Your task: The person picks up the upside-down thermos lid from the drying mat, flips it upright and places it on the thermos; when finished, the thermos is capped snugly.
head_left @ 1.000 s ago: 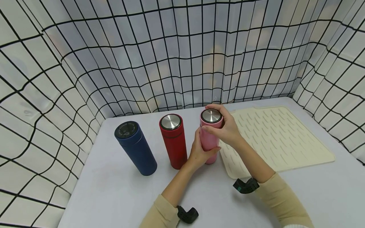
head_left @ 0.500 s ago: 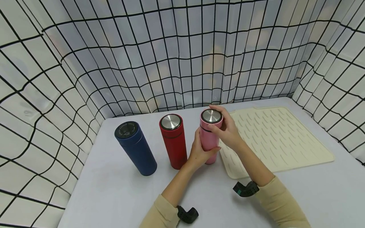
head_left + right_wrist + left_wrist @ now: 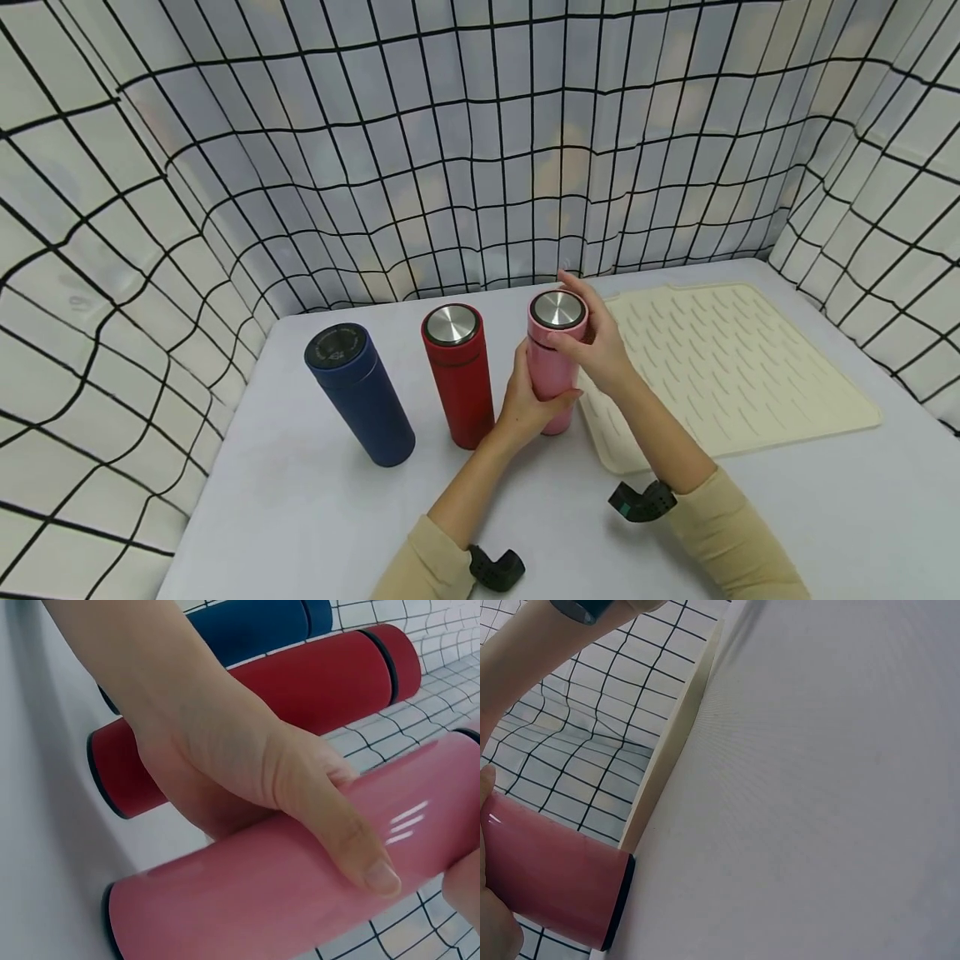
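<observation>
1. My left hand (image 3: 525, 400) wraps its fingers round the lower body of the pink flask (image 3: 552, 367), which stands upright on the bench (image 3: 300, 500), against the left edge of the cream mat (image 3: 735, 367).
2. My right hand (image 3: 596, 346) pinches the lid (image 3: 557, 310); a glossy wall could let the body slip in my grasp.
3. The red flask (image 3: 457, 375) stands just beside my left knuckles; a jerk could topple it toward the blue flask (image 3: 360, 392).

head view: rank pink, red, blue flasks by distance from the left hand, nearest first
1. Pink flask: in the left hand grip, beside the cream mat.
2. Red flask: middle of the row, just left of that hand.
3. Blue flask: far left end, farthest.
</observation>
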`<state>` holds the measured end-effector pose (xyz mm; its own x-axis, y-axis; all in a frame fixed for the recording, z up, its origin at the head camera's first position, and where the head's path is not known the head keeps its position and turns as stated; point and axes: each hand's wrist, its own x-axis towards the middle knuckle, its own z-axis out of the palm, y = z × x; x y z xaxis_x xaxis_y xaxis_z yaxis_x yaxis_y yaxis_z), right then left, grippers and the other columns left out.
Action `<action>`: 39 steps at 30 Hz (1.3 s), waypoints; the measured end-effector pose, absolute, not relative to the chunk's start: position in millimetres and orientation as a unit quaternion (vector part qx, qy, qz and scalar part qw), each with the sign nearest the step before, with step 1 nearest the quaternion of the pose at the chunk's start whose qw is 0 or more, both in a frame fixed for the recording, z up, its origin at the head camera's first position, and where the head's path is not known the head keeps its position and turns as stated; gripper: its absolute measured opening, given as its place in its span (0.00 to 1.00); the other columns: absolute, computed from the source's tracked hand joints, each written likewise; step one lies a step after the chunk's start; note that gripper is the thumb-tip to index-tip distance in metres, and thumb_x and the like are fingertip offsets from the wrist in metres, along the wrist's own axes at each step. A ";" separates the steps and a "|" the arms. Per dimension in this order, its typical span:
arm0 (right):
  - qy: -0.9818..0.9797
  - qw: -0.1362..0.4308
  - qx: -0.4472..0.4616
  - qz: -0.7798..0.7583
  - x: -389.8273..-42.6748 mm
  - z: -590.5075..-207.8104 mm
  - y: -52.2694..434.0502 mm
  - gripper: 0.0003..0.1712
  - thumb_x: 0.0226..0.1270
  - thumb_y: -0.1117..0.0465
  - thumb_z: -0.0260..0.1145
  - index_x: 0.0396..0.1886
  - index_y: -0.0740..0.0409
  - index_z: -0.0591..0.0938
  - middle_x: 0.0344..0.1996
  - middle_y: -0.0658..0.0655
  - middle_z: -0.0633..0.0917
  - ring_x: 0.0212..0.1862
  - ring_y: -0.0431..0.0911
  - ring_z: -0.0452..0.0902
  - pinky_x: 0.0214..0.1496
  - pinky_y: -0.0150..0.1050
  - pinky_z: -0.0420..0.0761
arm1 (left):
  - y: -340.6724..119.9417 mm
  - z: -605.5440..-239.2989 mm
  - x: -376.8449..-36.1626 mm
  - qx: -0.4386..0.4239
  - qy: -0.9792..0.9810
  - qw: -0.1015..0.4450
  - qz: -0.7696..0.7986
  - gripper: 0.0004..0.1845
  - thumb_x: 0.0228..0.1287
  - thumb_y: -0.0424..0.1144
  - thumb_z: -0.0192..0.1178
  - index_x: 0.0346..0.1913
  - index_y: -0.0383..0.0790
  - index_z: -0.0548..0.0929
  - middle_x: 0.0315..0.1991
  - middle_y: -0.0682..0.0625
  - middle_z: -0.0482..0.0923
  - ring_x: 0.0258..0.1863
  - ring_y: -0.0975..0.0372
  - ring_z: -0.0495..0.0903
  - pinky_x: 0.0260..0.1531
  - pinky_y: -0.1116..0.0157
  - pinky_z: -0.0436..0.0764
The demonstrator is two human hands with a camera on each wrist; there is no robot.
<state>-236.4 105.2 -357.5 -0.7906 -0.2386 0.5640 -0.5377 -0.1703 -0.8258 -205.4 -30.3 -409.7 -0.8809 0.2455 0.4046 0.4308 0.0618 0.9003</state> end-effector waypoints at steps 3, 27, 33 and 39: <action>-0.604 0.062 0.328 0.724 -239.6 -358.9 110.0 0.46 0.58 0.49 0.64 0.68 0.67 0.54 0.55 0.57 0.69 0.54 0.46 0.69 0.51 0.35 0.73 | -30.1 -409.8 -204.6 -0.224 -0.726 0.069 -0.646 0.45 0.47 0.29 0.68 0.66 0.40 0.52 0.56 0.42 0.67 0.53 0.54 0.68 0.53 0.57 0.70; -0.611 0.014 0.356 0.708 -246.1 -359.0 118.6 0.41 0.62 0.45 0.60 0.66 0.66 0.60 0.52 0.55 0.73 0.50 0.46 0.72 0.45 0.37 0.76 | -29.7 -415.6 -208.9 -0.223 -0.728 0.068 -0.645 0.45 0.47 0.30 0.69 0.65 0.41 0.52 0.57 0.43 0.67 0.53 0.56 0.68 0.53 0.58 0.70; -0.628 0.036 0.330 0.704 -242.9 -353.2 114.7 0.42 0.49 0.43 0.70 0.60 0.57 0.65 0.49 0.56 0.73 0.48 0.45 0.71 0.44 0.36 0.75 | -29.6 -418.4 -211.6 -0.233 -0.724 0.080 -0.644 0.45 0.48 0.30 0.69 0.65 0.41 0.52 0.56 0.43 0.67 0.53 0.56 0.69 0.53 0.58 0.71; -0.618 0.010 0.340 0.708 -242.7 -352.9 116.1 0.43 0.62 0.45 0.59 0.68 0.62 0.56 0.52 0.55 0.72 0.48 0.44 0.71 0.44 0.35 0.75 | -29.8 -409.2 -204.8 -0.233 -0.728 0.074 -0.640 0.45 0.48 0.29 0.68 0.65 0.38 0.51 0.56 0.41 0.67 0.53 0.54 0.68 0.53 0.57 0.70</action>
